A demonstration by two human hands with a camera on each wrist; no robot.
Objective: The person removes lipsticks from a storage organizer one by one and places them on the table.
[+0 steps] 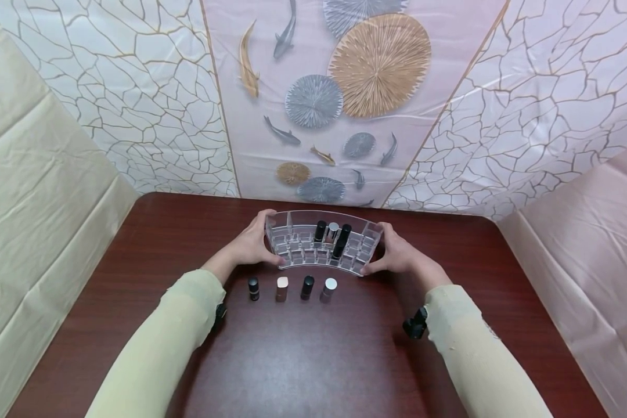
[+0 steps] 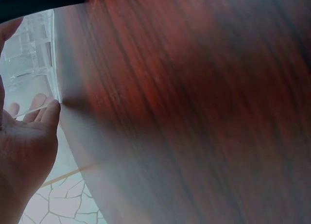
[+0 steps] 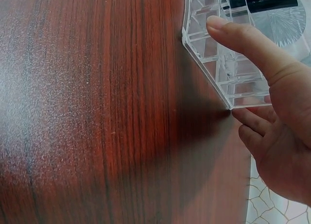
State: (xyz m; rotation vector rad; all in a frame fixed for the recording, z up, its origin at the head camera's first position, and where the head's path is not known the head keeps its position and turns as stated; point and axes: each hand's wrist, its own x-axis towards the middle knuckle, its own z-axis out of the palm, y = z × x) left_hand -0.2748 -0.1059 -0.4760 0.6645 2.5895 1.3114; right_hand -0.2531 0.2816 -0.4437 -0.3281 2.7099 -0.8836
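Note:
A clear, curved lipstick organizer [image 1: 305, 256] with tiered compartments sits toward the back of the table, between both hands. My left hand [image 1: 252, 242] grips its left end, thumb at the front corner and fingers behind. The right hand [image 1: 399, 253] holds the opposite end, with the thumb [image 3: 243, 37] over the compartments and the other fingers around the side. Standing in the organizer are a black lipstick tube [image 1: 320, 231], a silver-capped one [image 1: 332, 230] and a longer-looking black one [image 1: 341, 241], all right of its middle.
In front of the organizer stands a row of lipsticks: a black one [image 1: 253, 288], one with a pale pink top [image 1: 282, 289], another black one [image 1: 307, 288] and a silver-topped one [image 1: 328, 289]. Patterned cloth [image 1: 177, 104] hangs behind the dark red wooden table [image 1: 292, 360].

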